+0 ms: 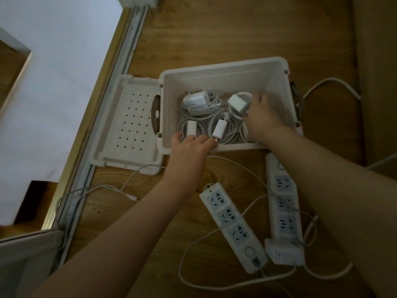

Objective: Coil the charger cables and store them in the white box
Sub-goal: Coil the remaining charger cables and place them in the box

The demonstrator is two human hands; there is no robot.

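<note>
The white box [225,67] stood open on the wooden floor [236,29]. Its perforated lid [129,117] lay flat against the box's left side.

Contents of the box:
- A charger with coiled cable [198,100] lay at the far left.
- A second coiled charger [191,127] lay at the near left.
- A third coiled charger [219,129] lay at the near middle, just beside the second.
- A fourth charger [237,103] sat at the far right, with its cable looped beneath it.

Left grip [189,147]: the hand reached over the near wall of the box. Its fingers were spread and lightly bent, and rested on the second and third coils. They were not closed round either one.

Right grip [262,117]: the hand was inside the box at the right. Thumb and fingers pinched the fourth charger. The fingertips were blurred.

Outside the box:
- Two power strips [234,226] [283,203] lay on the floor near the person. Thin white leads crossed over them.
- A white adapter block [283,251] sat at the near end of the right strip.
- One loose white cable [103,188] lay uncoiled on the floor to the left, below the lid. It ran towards a metal sliding track [71,201].
</note>
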